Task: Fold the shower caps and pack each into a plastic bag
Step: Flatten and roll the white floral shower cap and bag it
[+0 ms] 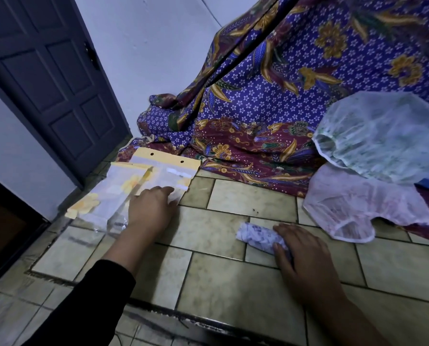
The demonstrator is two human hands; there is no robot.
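Fingers of the left hand [151, 208] lie flat, released, on the clear plastic bags [143, 186] on the tiled floor [233, 283]. Right hand [301, 255] grasps a rolled shower cap [256, 236]; two unfolded shower caps [373, 176] lie beyond, near the batik cloth [271, 101].

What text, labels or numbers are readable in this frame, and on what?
None readable.
Clear plastic bags with yellow headers, under the left hand: white label strips, too blurred to read.
Rolled white shower cap with purple print, under the right hand: print too small to tell whether it is lettering.
Purple floral batik cloth: pattern only, no text.
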